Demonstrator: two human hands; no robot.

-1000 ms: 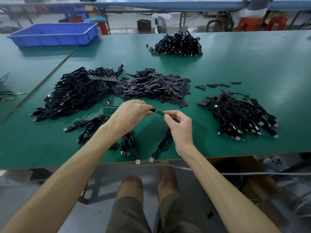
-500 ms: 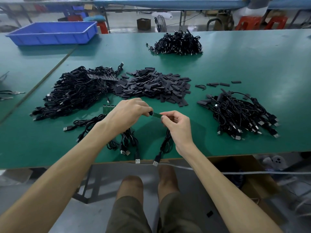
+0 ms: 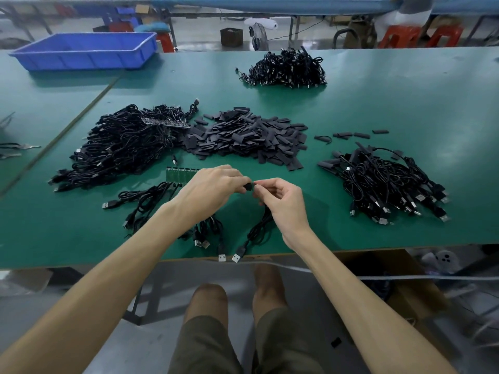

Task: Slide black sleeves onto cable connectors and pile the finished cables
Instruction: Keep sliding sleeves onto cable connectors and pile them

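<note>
The black sleeve (image 3: 248, 185) is pinched at the fingertips of the left hand (image 3: 213, 188), above the near middle of the green table (image 3: 405, 103). The end of a cable (image 3: 259, 228) is pinched in the curled fingers of the right hand (image 3: 283, 203), fingertips almost against fingertips. The sleeve is judged to be partway onto the connector, but the connector is hidden by the fingers, so how far it is seated cannot be told. For the step to be done well, the sleeve should be lined up with the connector and pushed straight along it, since a flattened tube is likely to catch on a corner if angled. The cable should be gripped close behind the connector so that the thin lead is not buckled. Once sleeved, the cable would be laid on what is judged to be the finished pile (image 3: 386, 184) at the right.

Only a short matt black stub of the sleeve is seen between the hands. The cable is thin, black and loosely looped; it hangs from the right hand to the near table edge, where its USB plug (image 3: 237, 256) is seen with a bright metal shell. A heap of loose sleeves (image 3: 248, 137), flat and dark, lies just beyond the hands, and a heap of cables (image 3: 127, 147) is seen to its left
</note>
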